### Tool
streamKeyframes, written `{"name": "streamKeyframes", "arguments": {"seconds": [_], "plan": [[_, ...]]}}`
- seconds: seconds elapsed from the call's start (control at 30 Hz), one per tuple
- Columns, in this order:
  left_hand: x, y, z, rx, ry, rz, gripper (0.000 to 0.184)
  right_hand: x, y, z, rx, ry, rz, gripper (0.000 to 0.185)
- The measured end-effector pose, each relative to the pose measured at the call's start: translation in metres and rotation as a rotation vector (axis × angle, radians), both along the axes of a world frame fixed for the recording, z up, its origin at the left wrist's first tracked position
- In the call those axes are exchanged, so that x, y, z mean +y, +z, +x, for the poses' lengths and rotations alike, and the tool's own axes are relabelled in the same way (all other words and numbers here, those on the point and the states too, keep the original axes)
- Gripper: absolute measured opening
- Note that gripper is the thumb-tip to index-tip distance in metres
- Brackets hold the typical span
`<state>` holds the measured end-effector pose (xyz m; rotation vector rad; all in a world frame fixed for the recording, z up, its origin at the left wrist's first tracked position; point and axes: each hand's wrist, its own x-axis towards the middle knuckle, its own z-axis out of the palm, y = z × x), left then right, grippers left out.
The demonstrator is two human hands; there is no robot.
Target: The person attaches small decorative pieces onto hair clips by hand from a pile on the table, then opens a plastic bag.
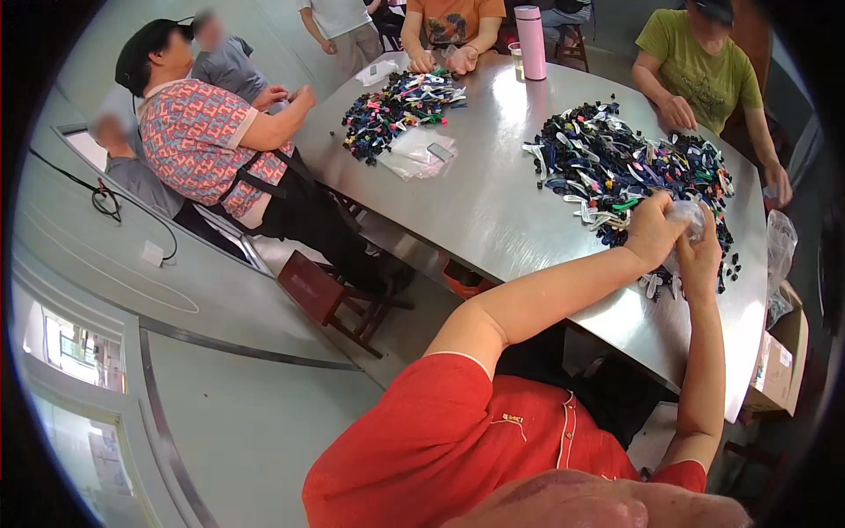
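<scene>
Both my hands are together over the near edge of a large pile of small clips (607, 158), mostly black and dark blue with white, green and pink ones. My left hand (653, 231) has its fingers closed on a clear plastic bag (687, 220). On the other side of the bag, my right hand (701, 255) grips it too, fingers pointing up. The bag is crumpled, and what it contains, if anything, is too small to make out.
The steel table (475, 185) carries a second clip pile (387, 110), plastic bags (418, 154), a pink bottle (529, 44) and a cup (517, 60). Several people are around it. A cardboard box (775, 370) stands at right, a red stool (310, 286) at left.
</scene>
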<state>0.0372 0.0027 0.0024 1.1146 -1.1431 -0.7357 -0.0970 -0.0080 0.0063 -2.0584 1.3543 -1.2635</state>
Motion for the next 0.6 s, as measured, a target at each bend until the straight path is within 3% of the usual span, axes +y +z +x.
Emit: {"name": "streamKeyframes", "arguments": {"seconds": [0.1, 0.17, 0.2, 0.3, 0.37, 0.47, 0.6], "plan": [[0.0, 0.0, -0.007, 0.022, -0.02, 0.005, 0.022, -0.009, -0.005, -0.006, -0.009, -0.047, 0.033, 0.056], [0.008, 0.003, -0.014, -0.102, 0.0, 0.02, 0.022, -0.024, -0.017, -0.022, 0.189, -0.193, -0.171, 0.06], [0.009, 0.003, -0.016, -0.081, -0.015, -0.019, 0.021, -0.023, -0.009, -0.026, 0.159, -0.249, 0.01, 0.063], [0.016, 0.009, -0.011, -0.194, -0.104, 0.013, 0.022, -0.03, -0.003, -0.042, 0.136, -0.279, 0.017, 0.065], [0.025, 0.018, -0.012, -0.178, -0.122, 0.004, 0.024, -0.027, -0.001, -0.04, 0.065, -0.284, 0.02, 0.062], [0.026, 0.02, -0.01, -0.261, -0.103, 0.034, 0.022, -0.038, -0.018, -0.05, 0.173, -0.229, -0.033, 0.054], [-0.001, 0.003, 0.0, -0.309, 0.11, 0.006, 0.019, -0.03, -0.023, -0.041, 0.138, -0.134, -0.089, 0.046]]}}
